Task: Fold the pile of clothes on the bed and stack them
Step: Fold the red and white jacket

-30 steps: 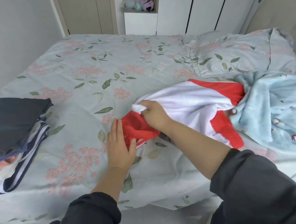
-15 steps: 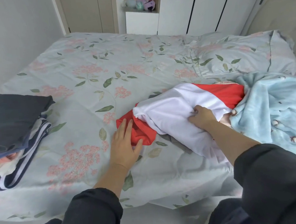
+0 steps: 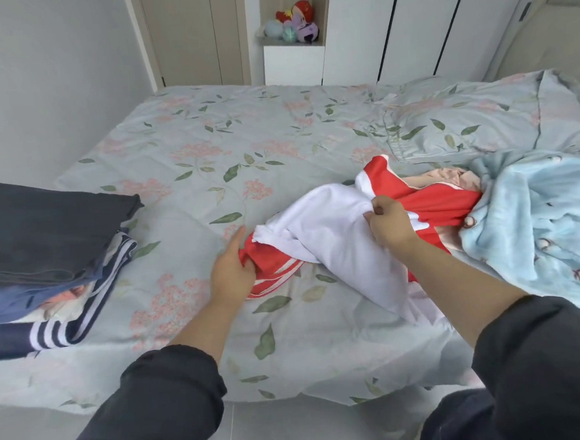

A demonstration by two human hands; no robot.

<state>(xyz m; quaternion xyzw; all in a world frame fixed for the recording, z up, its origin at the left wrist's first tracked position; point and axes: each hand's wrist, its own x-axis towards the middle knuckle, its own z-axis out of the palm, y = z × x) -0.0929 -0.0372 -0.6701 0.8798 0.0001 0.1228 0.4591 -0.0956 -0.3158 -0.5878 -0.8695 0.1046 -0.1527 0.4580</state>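
Note:
A red and white garment (image 3: 330,230) lies crumpled in the middle of the bed (image 3: 228,148). My left hand (image 3: 232,268) grips its red striped end at the left. My right hand (image 3: 386,225) pinches a fold of the white cloth higher up and to the right. A stack of folded dark clothes (image 3: 39,244) sits at the bed's left edge, a navy piece with white stripes at its bottom. A fluffy light blue garment (image 3: 535,216) lies unfolded at the right, with a pink piece (image 3: 440,178) partly hidden between it and the red garment.
A pillow (image 3: 487,116) in the same floral cloth lies at the back right, before a padded headboard (image 3: 550,40). White wardrobe doors and a niche with plush toys (image 3: 293,23) stand behind the bed. Grey floor shows below the near edge.
My left hand went from lying flat beside the red end to gripping it. My right hand shifted along the white cloth and lifted a fold, uncovering more red and the pink piece.

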